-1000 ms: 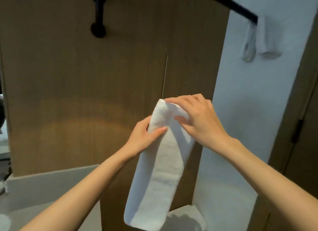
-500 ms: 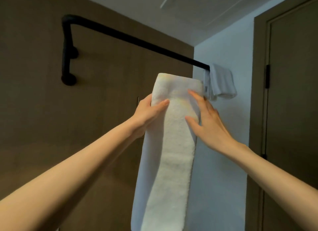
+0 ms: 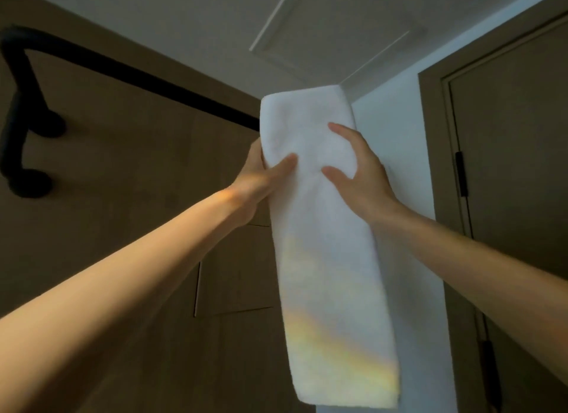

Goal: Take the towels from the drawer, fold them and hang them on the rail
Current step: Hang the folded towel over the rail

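The towel (image 3: 325,243) is higher now, level with the rail (image 3: 153,85) — left hand (image 3: 261,174) and right hand (image 3: 362,173) pinch its top; hanging it next calls for draping it over.

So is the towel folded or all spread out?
Folded. The towel is a long narrow strip with a rounded top fold, held by the left hand and right hand.
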`<state>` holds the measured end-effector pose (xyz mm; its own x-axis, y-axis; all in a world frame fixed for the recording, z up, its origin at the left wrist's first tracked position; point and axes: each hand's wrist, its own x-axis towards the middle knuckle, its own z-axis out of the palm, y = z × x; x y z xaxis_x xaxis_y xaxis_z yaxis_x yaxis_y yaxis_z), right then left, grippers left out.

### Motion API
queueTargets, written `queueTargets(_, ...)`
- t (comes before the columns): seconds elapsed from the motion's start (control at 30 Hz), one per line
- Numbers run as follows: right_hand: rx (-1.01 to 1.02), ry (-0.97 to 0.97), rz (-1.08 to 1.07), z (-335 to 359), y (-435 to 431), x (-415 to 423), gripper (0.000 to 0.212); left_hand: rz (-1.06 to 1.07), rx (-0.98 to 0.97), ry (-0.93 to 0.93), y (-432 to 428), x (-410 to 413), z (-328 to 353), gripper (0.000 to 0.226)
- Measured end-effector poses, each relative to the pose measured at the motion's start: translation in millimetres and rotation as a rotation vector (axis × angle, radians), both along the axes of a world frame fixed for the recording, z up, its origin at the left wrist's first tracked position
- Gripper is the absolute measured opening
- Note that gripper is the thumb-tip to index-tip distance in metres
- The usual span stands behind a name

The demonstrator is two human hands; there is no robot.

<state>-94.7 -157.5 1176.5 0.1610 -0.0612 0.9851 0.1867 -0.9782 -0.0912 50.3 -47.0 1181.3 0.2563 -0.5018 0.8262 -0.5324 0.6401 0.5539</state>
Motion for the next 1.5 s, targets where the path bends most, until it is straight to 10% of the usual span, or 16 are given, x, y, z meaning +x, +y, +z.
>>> queueTargets(0.5,0.107,-0.223,-0.044,122.4,-111.4,32.6,0.041,0.246,0.086,-0.028,-103.8,25.7,15.6,0.061)
queueTargets(1.13,-0.105,0.194,-0.335,203.2,-216.0,93.5,0.051,0.493,-0.259,0.212,-214.4,33.4,75.3,0.050)
queueTargets(1.5,-0.392,-0.198,-0.143,148.4,-213.3,133.8,0.028,0.587,-0.327,0.151,-230.1,48.4,80.4,0.050)
